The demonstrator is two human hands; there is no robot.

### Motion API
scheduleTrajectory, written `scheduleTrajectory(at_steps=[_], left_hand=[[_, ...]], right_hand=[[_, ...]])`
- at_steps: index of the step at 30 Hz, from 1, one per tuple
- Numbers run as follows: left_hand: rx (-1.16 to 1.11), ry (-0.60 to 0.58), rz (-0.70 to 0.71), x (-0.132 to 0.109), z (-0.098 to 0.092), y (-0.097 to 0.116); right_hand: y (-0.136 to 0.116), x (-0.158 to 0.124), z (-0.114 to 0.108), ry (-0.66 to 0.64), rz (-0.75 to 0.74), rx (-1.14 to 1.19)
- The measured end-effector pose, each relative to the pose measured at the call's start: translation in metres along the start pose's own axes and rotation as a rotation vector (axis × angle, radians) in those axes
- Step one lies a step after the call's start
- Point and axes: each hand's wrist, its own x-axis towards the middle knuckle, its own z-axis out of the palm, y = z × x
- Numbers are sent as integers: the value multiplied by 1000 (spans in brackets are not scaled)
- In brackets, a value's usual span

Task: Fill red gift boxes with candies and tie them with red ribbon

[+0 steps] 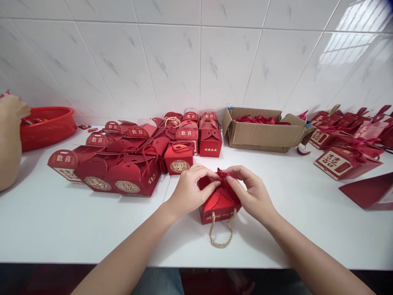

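Note:
A small red gift box (pixel 218 207) stands on the white table (pixel 61 221) right in front of me, with a beige rope handle (pixel 221 237) hanging down its front. On top of the box sits a red ribbon (pixel 221 175). My left hand (pixel 188 189) pinches the ribbon from the left, fingers closed. My right hand (pixel 253 192) pinches it from the right, fingers closed too. Both hands rest on the box's top.
Several red gift boxes (pixel 132 164) lie piled at the back left. An open cardboard box (pixel 264 133) with red ribbons stands at the back. More red boxes (pixel 344 162) lie at the right. A red basin (pixel 46 125) and a tan bag (pixel 9 143) are far left.

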Motion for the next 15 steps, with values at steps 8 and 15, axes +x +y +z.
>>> scheduleTrajectory(at_steps=[8,15], left_hand=[[-64,-34,-59,0,-1,-2],[-83,-31,-60,0,0,-3]], right_hand=[[5,8,-21,-81,-84,-34],[9,20,-26,-277,-321,-455]])
